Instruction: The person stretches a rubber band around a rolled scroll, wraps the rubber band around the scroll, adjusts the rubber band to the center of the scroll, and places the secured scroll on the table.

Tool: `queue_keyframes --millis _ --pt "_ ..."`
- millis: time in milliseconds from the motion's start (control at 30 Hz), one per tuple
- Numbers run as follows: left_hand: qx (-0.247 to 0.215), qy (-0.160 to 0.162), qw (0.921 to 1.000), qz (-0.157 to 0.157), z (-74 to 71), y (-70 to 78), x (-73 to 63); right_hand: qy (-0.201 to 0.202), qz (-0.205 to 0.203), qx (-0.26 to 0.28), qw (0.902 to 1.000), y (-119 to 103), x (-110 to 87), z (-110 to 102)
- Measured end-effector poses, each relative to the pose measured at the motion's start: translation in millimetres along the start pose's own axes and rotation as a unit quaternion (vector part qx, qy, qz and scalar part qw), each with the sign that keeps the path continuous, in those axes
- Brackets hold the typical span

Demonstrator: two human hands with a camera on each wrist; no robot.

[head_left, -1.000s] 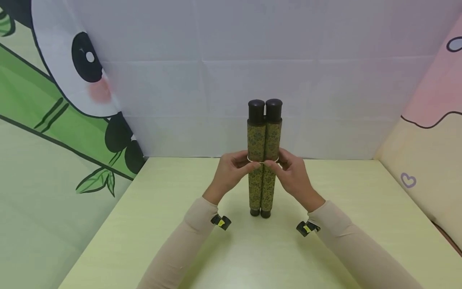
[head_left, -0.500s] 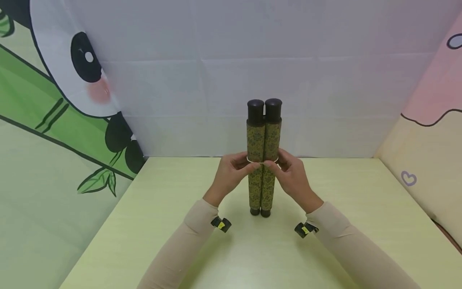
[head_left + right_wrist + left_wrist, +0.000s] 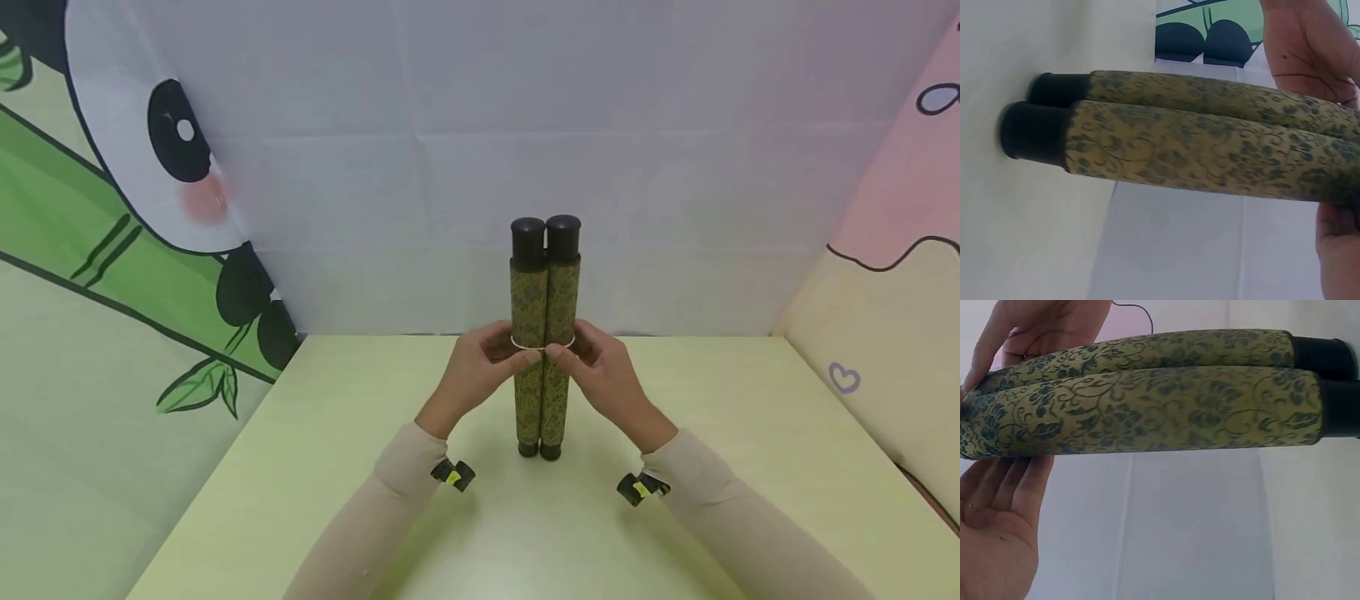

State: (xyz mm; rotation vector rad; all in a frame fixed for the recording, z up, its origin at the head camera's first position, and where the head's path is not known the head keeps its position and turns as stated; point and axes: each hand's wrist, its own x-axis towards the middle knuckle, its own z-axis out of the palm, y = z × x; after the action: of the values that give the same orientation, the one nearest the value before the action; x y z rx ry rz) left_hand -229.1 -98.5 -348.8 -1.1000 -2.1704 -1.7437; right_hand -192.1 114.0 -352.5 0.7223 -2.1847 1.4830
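Note:
Two rolled scrolls, a left scroll (image 3: 528,300) and a right scroll (image 3: 562,304), stand upright side by side in the head view. Both wear olive cloth with a dark floral pattern and have black end knobs. Round their middle runs a thin white band (image 3: 528,347). My left hand (image 3: 480,367) grips the pair from the left, its thumb across the front just below the band. From the other side my right hand (image 3: 609,375) holds them, thumb tip right at the band. Fingers behind the scrolls are partly hidden. In both wrist views, patterned cloth (image 3: 1147,412) fills the middle.
The scrolls' lower knobs meet the pale yellow table (image 3: 495,533). Behind it hangs a white cloth backdrop (image 3: 360,208). A panel with a cartoon panda and bamboo (image 3: 112,217) rises at left, a pink and cream panel (image 3: 885,317) at right.
The whole head view has shifted slightly, so everything sits a little lower in the frame. Both hands keep their hold at the scrolls' middle, and the scrolls stay upright.

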Motion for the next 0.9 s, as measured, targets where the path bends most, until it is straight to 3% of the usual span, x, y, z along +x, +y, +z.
queue_keyframes --millis 133,333,467,667,900 --pt "0.009 -0.007 0.9999 0.011 -3.0 12.0 3.8 -0.020 0.000 0.008 0.9998 -11 4.8 -6" --pt "0.007 -0.018 0.9997 0.012 -7.7 26.7 12.9 -0.012 -0.014 0.010 0.9998 -20 13.5 -10" --pt "-0.015 -0.029 0.9995 -0.005 -6.2 21.0 13.9 -0.001 -0.005 0.002 1.0000 -13 10.9 -9" --pt "-0.031 -0.006 0.9995 0.007 -1.0 5.8 13.1 0.021 -0.019 0.009 0.9996 -2 9.9 -3" --pt "-0.034 0.015 0.9993 -0.007 6.9 -2.5 6.5 0.041 -0.018 -0.032 0.9985 6 7.9 -1"
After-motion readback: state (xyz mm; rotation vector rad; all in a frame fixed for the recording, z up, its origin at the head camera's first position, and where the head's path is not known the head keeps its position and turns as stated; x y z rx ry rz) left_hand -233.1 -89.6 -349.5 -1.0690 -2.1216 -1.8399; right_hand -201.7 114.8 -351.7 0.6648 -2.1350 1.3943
